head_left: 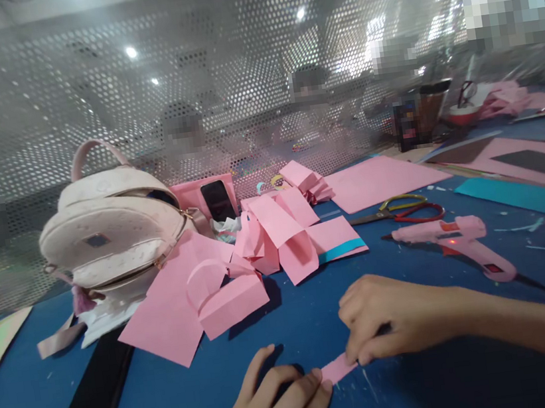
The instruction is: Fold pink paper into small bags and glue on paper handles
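Observation:
A short pink paper strip (339, 368) lies low over the blue table between my two hands. My left hand (281, 400) has its thumb and index finger closed on the strip's left end, the other fingers spread apart. At the right end, my right hand (393, 318) pinches the strip with fingers curled in. Just beyond my hands stands a pile of folded pink paper pieces (235, 304), one bearing a blue stripe. A pink hot glue gun (464, 232) with a lit red light rests on its side behind my right hand.
Scissors (407, 212) with red and yellow handles lie behind the glue gun. A pale backpack (115, 228) stands at left, beside a black flat case (91, 405). A phone (218, 201) leans behind the paper. Pink sheets (390, 178) and a blue strip (527, 196) lie right.

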A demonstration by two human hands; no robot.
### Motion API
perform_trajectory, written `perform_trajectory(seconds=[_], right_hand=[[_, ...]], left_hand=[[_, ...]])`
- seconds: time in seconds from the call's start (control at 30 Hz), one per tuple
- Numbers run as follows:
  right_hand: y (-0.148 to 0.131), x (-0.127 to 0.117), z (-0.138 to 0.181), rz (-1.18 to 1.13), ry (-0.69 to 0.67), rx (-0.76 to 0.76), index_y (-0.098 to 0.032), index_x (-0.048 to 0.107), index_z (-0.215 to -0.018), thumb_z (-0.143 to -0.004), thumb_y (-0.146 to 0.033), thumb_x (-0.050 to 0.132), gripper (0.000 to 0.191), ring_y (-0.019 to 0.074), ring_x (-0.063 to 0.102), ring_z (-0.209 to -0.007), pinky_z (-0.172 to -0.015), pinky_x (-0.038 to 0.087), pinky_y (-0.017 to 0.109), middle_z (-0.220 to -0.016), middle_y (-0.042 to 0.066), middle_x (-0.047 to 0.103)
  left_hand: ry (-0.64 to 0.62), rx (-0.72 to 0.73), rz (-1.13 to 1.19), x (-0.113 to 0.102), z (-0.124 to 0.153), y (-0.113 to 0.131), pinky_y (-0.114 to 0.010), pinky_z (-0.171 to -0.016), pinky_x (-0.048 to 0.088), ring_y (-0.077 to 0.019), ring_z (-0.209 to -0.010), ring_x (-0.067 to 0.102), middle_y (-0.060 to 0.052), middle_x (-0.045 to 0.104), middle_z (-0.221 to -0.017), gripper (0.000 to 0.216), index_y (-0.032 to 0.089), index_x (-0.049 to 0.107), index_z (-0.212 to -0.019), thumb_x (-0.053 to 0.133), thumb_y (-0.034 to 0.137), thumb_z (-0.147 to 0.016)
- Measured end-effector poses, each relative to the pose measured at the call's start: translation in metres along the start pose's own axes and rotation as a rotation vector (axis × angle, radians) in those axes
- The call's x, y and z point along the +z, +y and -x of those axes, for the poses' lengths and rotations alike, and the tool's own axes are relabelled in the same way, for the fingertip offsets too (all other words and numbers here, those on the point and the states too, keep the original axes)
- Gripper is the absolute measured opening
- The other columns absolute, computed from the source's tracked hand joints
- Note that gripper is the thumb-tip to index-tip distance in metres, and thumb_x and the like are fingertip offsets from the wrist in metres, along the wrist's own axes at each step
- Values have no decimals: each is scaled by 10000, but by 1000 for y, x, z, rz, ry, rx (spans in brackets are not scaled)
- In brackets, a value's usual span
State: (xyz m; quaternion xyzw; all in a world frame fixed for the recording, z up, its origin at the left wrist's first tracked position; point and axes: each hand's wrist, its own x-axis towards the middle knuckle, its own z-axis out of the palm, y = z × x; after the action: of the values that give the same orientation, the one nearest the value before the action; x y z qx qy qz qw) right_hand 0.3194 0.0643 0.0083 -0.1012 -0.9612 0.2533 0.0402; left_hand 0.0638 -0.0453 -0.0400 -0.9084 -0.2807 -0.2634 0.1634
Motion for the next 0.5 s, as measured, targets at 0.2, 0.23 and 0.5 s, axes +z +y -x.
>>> perform_trajectory(seconds=[0.2, 0.23, 0.5], right_hand=[[-18, 1, 3, 446, -96, -10, -243, 721, -962, -958, -327, 537, 201, 178, 548, -639, -646, 273, 346, -681, 10, 681], [-23, 1, 3, 469, -118, 5, -237, 716, -953, -951, -313, 543, 189, 181, 542, -626, -647, 273, 352, -677, 9, 680], [-30, -3, 6, 439, -125, -16, -241, 713, -868, -914, -298, 561, 169, 168, 514, -556, -615, 269, 356, -614, -7, 657]], left_hand=[[-41, 6, 5, -4, 0, -1, -437, -1212, 115, -122, -893, 573, 20, 695, -1009, 303, 181, 675, -1171, 408, 184, -1028], [-45, 6, 2, -4, 0, -1, -436, -1212, 117, -122, -895, 574, 20, 694, -1008, 300, 181, 672, -1176, 414, 175, -1025], [-123, 10, 22, -12, -2, -1, -443, -1185, 193, -142, -929, 575, -16, 689, -1041, 334, 155, 630, -1233, 363, 196, -1037]])
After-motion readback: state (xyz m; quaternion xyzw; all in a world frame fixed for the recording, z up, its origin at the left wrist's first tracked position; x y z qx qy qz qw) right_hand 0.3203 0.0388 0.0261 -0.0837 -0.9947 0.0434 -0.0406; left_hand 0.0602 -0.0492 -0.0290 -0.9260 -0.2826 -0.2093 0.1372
